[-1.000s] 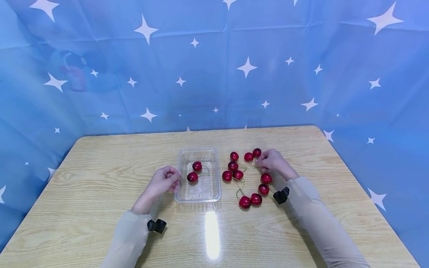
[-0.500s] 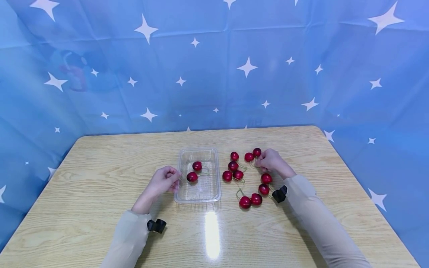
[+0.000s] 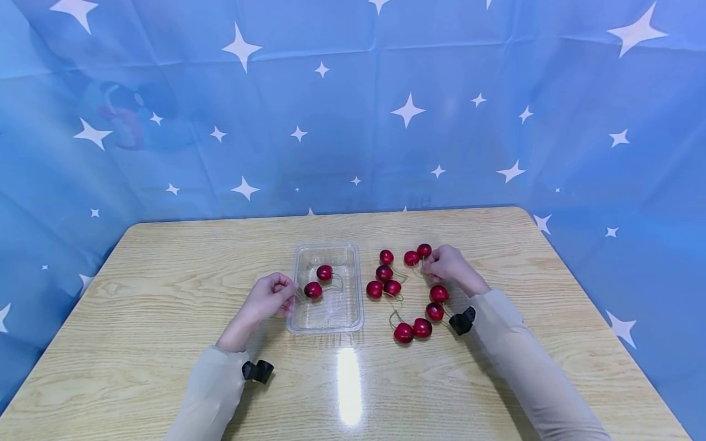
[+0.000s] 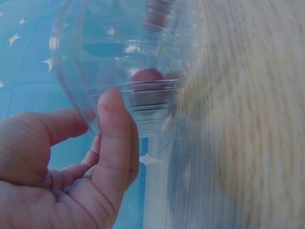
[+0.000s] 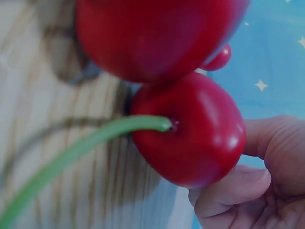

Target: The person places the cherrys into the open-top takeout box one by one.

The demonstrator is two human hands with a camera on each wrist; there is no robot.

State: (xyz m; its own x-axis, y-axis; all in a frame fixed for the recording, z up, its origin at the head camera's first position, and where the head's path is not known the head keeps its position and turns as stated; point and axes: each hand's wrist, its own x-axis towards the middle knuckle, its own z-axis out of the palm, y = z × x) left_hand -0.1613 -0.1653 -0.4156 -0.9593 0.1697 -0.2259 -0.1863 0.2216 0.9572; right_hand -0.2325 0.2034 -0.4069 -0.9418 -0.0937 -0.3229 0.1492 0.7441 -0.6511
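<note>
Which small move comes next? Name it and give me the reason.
Probably lift the farthest cherry toward the clear container with the right hand: its fingertips sit right by that cherry, though their grip is unclear, while the left hand pinches the container's rim and two cherries lie inside.

I was dressed in off-white, with a touch of black at each wrist.
My left sleeve point(image 3: 205, 392) and right sleeve point(image 3: 529, 361) were long, plain and softly creased. The left wrist camera point(image 3: 258, 371) was black, a rounded piece joined to a stubby barrel; the right wrist camera point(image 3: 462, 320), also black, looked blocky. My left hand point(image 3: 268, 301) and right hand point(image 3: 451, 267) were bare.
</note>
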